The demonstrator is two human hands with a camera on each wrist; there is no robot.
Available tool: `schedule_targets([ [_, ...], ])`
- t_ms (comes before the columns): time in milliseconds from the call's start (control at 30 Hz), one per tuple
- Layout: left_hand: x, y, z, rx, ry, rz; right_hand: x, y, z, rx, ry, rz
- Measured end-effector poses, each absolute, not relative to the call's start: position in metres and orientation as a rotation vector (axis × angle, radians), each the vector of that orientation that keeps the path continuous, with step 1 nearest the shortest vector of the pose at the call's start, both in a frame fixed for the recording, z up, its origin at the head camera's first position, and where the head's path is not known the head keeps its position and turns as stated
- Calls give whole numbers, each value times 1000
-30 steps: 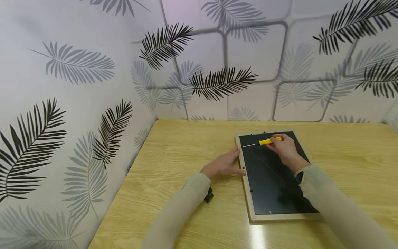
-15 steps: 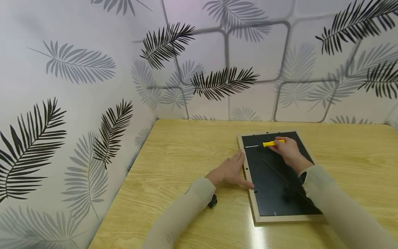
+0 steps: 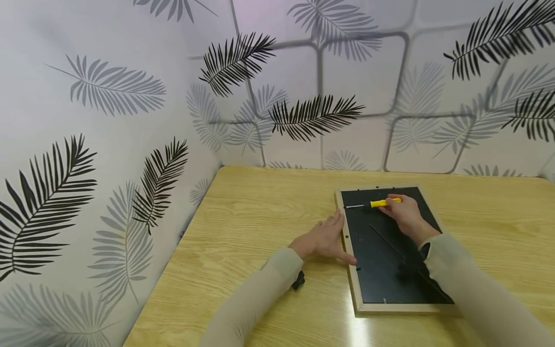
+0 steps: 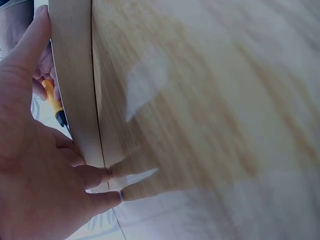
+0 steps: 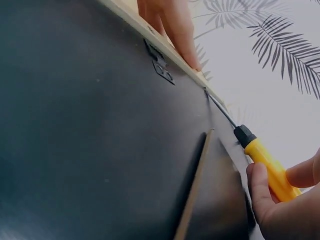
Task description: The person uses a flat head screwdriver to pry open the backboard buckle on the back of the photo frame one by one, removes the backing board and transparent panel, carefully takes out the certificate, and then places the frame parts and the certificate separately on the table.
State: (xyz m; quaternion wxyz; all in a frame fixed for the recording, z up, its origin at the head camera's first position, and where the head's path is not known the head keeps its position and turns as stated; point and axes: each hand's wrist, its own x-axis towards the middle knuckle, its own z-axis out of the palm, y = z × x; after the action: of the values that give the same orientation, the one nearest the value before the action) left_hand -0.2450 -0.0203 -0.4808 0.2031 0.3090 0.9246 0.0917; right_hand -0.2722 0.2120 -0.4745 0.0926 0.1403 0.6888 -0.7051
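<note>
A picture frame with a pale wooden rim (image 3: 403, 308) lies face down on the table, its black backing board (image 3: 381, 279) uppermost. My right hand (image 3: 405, 215) grips a screwdriver (image 3: 379, 203) by its yellow handle. Its metal shaft points left, and in the right wrist view the tip is right at a small dark tab (image 5: 205, 90) by the rim. My left hand (image 3: 323, 239) rests along the frame's left side with fingers spread. In the left wrist view its thumb (image 4: 31, 40) lies at the rim's edge and its fingertips reach down beside the frame.
A dark hanger plate (image 5: 160, 62) is fixed near the rim. A stand leg (image 5: 194, 187) runs along the backing. The wooden table (image 3: 251, 207) meets a leaf-patterned wall (image 3: 286, 62) at the back and left.
My left thumb has slid nearer along the rim, spreading the hand wider. The screwdriver tip stays at the same tab while the handle tilts slightly. The whole view has shifted a little.
</note>
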Motion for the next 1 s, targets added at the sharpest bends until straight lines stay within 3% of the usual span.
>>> schedule_targets([
  [433, -246, -17, -481, 881, 2583, 266, -272, 202, -466, 277, 2551, -1736],
  [800, -245, -18, -483, 846, 2585, 297, -234, 172, -461, -242, 3076, -1380],
  [1000, -244, -16, -482, 829, 2604, 267, -224, 167, -466, -331, 3129, -1321],
])
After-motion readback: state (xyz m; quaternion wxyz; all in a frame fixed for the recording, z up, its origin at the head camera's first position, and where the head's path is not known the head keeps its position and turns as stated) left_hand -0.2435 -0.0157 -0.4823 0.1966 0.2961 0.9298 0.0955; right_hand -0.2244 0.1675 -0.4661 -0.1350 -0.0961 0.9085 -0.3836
